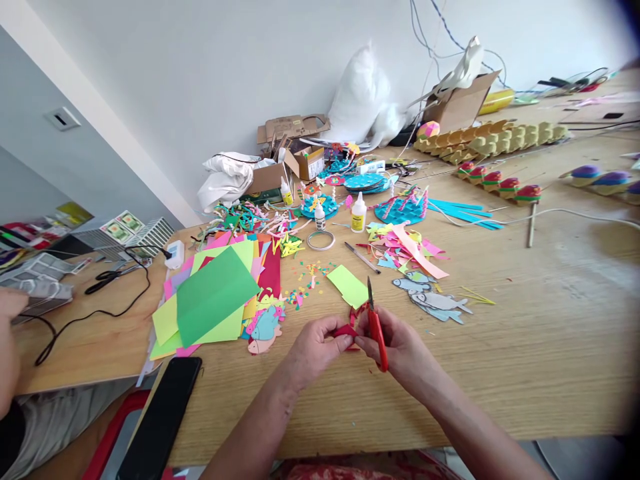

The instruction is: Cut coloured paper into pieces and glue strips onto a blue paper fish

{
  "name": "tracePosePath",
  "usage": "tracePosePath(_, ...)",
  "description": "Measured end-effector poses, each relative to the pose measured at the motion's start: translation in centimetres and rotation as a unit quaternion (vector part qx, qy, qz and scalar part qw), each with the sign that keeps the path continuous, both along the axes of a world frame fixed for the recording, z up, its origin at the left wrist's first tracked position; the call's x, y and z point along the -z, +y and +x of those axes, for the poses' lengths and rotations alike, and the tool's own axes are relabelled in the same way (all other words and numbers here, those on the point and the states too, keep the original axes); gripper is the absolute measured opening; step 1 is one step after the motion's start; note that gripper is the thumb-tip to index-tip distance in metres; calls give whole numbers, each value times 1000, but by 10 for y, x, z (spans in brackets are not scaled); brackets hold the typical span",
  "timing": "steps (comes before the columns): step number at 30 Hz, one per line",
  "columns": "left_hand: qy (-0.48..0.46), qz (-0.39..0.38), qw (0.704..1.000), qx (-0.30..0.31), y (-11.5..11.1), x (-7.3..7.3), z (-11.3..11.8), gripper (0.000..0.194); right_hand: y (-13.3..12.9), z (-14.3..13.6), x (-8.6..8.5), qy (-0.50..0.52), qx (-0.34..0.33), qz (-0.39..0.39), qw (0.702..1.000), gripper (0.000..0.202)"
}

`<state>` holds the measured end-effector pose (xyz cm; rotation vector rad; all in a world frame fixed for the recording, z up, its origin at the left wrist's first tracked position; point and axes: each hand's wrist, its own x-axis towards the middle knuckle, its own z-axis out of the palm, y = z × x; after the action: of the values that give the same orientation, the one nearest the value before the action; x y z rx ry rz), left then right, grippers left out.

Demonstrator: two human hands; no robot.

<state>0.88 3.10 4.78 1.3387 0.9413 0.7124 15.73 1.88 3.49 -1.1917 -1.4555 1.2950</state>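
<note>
My left hand [320, 341] pinches a small piece of red paper [345, 331] between thumb and fingers. Around red-handled scissors [377, 337] are the fingers of my right hand [393, 340], with the dark blades pointing up and away. The right thumb and a fingertip meet the red paper's right edge. Red scraps lie just beyond and below the hands. A light green paper piece [347, 287] rests on the table behind them.
Coloured sheets [217, 297] and paper fish [265, 330] lie left, with a black phone [163, 413] nearer. Grey fish [440, 303] lie right. Glue bottles [359, 213], a pen [363, 258] and scraps stand or lie beyond. Another person's arm [9, 347] shows at far left.
</note>
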Motion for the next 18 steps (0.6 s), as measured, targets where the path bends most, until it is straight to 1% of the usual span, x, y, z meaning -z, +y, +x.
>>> tracePosePath(3,22,15,1000,-17,1,-2,-3,15,-3,4,-2,-42,-6,13,999,22)
tracePosePath(5,41,23,998,-31,3,-5,-7,16,-7,9,-5,-103,-26,24,994,20)
tracePosePath(8,48,28,997,-47,6,-9,-14,16,-17,18,-9,-208,-87,30,974,25)
tracePosePath(11,47,28,996,-66,9,-12,-18,16,-23,21,-10,-280,-129,25,951,30)
tracePosePath(14,47,21,996,-75,10,-13,-19,15,-25,19,-8,-322,-134,26,937,32)
tracePosePath(18,41,19,997,-59,9,-10,-18,16,-23,16,-7,-331,-136,42,933,32)
